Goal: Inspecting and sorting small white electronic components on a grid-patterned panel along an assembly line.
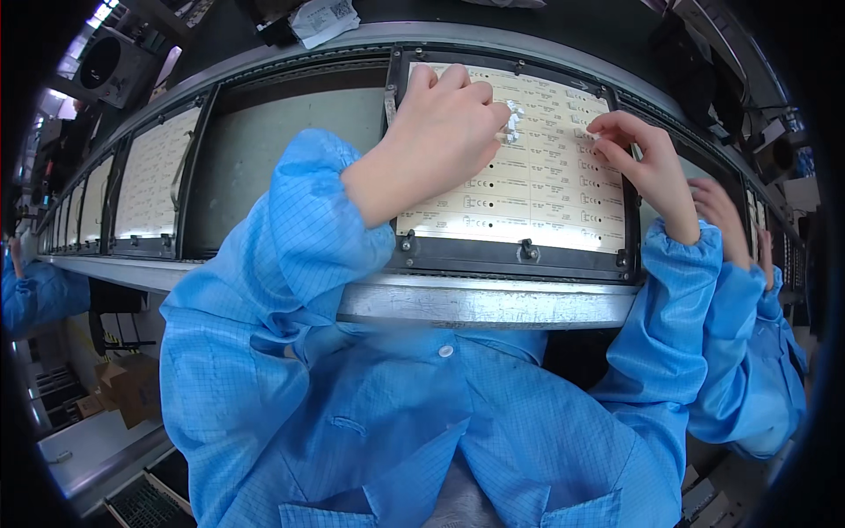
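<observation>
A cream printed panel (546, 198) lies flat in a black frame (466, 253), its face divided into rows of small dark print. Over its upper left part is my left hand (449, 132), closed with the fingers curled; its fingertips are hidden. A cluster of small white pieces (514, 121) shows right beside the curled fingers; whether they are held or lie on the panel I cannot tell. At the panel's right edge, my right hand (647, 158) pinches a small white piece (595, 136) between thumb and forefinger, close above the printed surface.
Further framed panels (157, 172) stand along the line to the left, beyond a grey carrier plate (273, 150). A metal rail (484, 301) runs along the near edge. A white packet (324, 21) lies at the back. Close on the right, a co-worker's blue sleeve (735, 334) and hand appear.
</observation>
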Demonstrator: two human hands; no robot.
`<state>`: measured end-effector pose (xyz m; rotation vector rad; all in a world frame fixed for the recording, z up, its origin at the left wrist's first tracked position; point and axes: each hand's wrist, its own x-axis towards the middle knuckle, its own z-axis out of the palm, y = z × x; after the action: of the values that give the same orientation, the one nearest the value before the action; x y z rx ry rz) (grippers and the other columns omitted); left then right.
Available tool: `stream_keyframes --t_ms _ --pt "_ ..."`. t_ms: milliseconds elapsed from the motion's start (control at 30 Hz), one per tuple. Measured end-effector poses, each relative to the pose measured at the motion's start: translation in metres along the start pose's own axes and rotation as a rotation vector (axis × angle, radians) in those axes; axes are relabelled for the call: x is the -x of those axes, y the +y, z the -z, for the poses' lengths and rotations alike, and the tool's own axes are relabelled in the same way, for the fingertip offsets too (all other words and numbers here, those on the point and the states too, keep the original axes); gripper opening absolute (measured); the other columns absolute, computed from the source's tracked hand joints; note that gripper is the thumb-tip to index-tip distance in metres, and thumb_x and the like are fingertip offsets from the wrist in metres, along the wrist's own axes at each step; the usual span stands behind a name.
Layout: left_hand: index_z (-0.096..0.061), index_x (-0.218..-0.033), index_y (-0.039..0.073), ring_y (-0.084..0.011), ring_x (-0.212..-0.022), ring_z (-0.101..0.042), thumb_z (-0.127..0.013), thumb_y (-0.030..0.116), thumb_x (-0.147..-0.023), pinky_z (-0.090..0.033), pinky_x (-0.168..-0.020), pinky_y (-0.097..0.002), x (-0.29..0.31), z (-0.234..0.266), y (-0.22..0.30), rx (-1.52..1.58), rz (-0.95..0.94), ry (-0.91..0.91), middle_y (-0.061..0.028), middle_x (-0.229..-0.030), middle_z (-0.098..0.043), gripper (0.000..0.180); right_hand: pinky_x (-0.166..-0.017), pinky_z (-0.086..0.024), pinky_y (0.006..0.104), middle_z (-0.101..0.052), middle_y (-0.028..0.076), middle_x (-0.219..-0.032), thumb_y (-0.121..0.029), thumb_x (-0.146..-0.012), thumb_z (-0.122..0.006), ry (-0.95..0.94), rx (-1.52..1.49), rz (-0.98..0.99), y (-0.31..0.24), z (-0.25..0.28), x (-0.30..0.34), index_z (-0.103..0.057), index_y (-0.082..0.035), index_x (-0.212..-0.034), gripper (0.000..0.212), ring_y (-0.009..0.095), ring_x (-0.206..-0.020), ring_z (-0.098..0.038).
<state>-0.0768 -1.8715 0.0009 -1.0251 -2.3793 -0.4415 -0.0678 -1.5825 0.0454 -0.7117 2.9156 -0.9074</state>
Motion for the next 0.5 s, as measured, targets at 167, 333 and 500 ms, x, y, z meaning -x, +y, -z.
stream_keyframes --t_ms 167,333,500 --pt "-0.069 -0.092 0.011 -0.0231 -0.102 -0.056 -0.069 0.020 -0.085 -0.038 -0.089 -0.0421 -0.005 -0.003 -0.004 0.070 0.029 -0.138 -0.0015 -0.093 -0.067 0.011 -0.072 -0.049 0.0258 -0.067 0.006 -0.084 -0.003 -0.090 -0.064 0.042 0.061 -0.071 -0.012 0.000 0.002 -0.067 0.000 -0.103 0.014 0.012 -0.076 -0.062" --pt "-0.068 -0.104 0.012 -0.0247 -0.104 -0.056 -0.069 0.023 -0.085 -0.039 -0.092 -0.0448 0.003 0.006 -0.009 0.159 0.069 -0.143 -0.0051 -0.098 -0.066 0.022 -0.074 -0.048 0.0282 -0.065 0.008 -0.089 -0.002 -0.088 -0.065 0.001 0.138 0.034 -0.021 0.001 -0.004 -0.066 0.002 -0.102 0.014 0.015 -0.083 -0.062" --pt "-0.065 -0.117 0.011 -0.0313 -0.102 -0.058 -0.071 0.028 -0.084 -0.045 -0.090 -0.0422 0.012 0.076 -0.056 0.041 0.037 0.086 -0.0097 -0.109 -0.066 0.038 -0.082 -0.045 0.0276 -0.061 0.008 -0.097 0.003 -0.089 -0.061 0.166 0.093 0.099 -0.040 0.009 0.013 -0.059 0.004 -0.096 0.007 0.018 -0.090 -0.058"
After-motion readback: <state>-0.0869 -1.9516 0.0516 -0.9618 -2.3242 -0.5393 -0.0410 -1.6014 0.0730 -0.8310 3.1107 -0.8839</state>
